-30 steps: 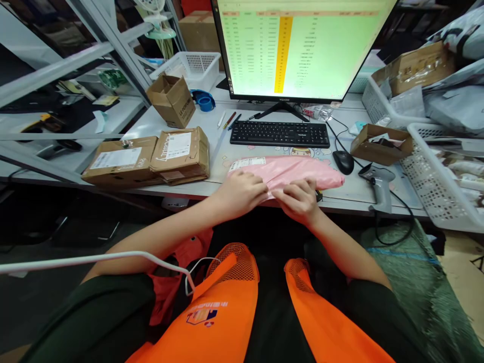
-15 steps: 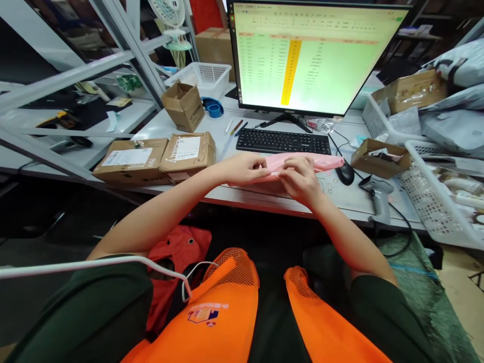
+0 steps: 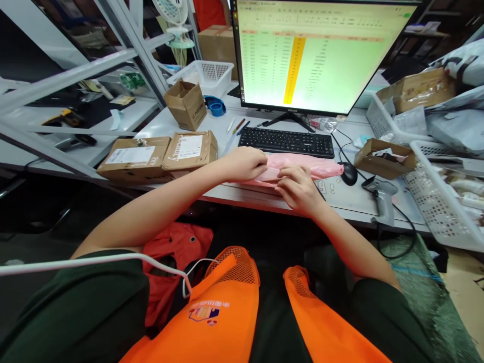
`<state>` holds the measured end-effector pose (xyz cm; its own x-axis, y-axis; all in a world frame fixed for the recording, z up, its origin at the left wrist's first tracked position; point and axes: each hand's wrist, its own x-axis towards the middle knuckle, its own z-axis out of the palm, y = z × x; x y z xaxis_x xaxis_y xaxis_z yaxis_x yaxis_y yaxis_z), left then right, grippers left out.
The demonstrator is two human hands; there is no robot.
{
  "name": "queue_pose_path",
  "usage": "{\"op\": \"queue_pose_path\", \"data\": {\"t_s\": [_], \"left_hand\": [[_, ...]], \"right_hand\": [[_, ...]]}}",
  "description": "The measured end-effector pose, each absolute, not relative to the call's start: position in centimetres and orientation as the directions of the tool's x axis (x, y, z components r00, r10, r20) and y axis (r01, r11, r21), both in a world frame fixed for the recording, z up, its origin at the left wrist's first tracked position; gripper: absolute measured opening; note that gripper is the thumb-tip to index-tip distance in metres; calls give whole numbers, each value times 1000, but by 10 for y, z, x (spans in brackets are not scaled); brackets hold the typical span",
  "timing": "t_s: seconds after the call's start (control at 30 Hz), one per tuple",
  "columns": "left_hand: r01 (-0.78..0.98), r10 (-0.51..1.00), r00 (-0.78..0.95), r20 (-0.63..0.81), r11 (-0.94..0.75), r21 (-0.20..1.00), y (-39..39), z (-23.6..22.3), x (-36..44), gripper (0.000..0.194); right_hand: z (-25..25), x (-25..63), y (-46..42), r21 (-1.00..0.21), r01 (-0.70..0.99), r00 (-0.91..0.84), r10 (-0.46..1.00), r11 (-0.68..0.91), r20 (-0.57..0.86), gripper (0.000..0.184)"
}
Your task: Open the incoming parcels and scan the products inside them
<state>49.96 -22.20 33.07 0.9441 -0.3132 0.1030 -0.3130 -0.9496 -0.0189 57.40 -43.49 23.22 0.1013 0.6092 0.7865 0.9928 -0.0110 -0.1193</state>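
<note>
A pink plastic bag [image 3: 319, 167] lies across the front of the desk, just below the black keyboard [image 3: 285, 142]. My left hand [image 3: 246, 164] is closed, with its curled fingers gripping the bag's left part. Bent fingers of my right hand [image 3: 298, 187] pinch the near edge of the bag around its middle. The bag's right end reaches the black mouse [image 3: 348, 174]. What the bag contains, if anything, is hidden.
Two cardboard boxes [image 3: 189, 151] sit left of my hands, with an open carton [image 3: 186, 106] behind them. A monitor [image 3: 325, 60] stands at the back. To the right are a small open box [image 3: 383, 159], a barcode scanner [image 3: 381, 199] and a white basket [image 3: 434, 201].
Both hands have drawn slightly apart along the bag, and my left hand has closed into a fist on it. The bag now looks flatter and more spread. The view has shifted slightly.
</note>
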Motion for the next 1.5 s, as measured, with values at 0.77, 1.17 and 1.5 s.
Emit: {"op": "queue_pose_path", "data": {"t_s": [0.77,1.17,1.5], "left_hand": [[94,52,913,404,-992,-85,-187,386,465,39],[-58,17,912,410,-984,171,-189,351,467,27],[-186,-80,879,470,-965,183,-199,339,462,29]], "right_hand": [[175,590,-526,-357,406,887,269,-841,375,52],[219,565,-538,-467,666,689,240,-581,684,32],[303,553,-464,-20,916,352,777,-401,522,50]]}}
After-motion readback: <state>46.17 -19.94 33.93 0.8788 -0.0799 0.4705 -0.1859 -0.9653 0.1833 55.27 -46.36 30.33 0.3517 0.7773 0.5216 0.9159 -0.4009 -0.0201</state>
